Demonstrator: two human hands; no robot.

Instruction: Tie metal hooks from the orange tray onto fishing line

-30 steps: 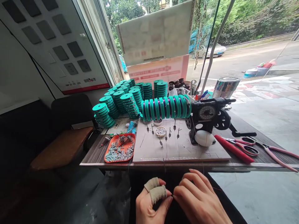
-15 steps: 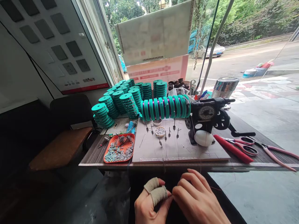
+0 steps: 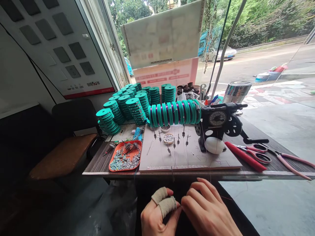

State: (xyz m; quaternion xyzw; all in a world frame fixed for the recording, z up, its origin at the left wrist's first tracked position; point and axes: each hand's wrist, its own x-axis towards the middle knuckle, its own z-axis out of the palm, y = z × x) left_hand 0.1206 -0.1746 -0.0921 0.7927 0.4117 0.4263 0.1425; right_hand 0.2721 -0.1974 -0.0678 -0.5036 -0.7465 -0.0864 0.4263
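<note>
My left hand (image 3: 159, 211), with beige tape wrapped round two fingers, is closed in a pinch below the table's front edge. Its fingertips meet those of my right hand (image 3: 209, 206), which also pinches, its other fingers curled. Between them is a fine fishing line, barely visible. Above my hands, a black hand-cranked winder (image 3: 218, 119) carries a row of teal foam line spools (image 3: 174, 113). Thin lines with small dark sinkers (image 3: 174, 145) hang down from these over a pale board (image 3: 157, 160).
An orange tray (image 3: 111, 167) of small metal and teal pieces stands left of the board. Stacked teal spools (image 3: 136, 111) fill the back. Two small dishes of beads (image 3: 168, 138) sit on the board. Scissors (image 3: 258, 154), pliers (image 3: 290, 162) and a red strip (image 3: 243, 156) lie right.
Both hands keep the same pinch at almost the same place. The view has shifted very slightly; nothing else visibly moves.
</note>
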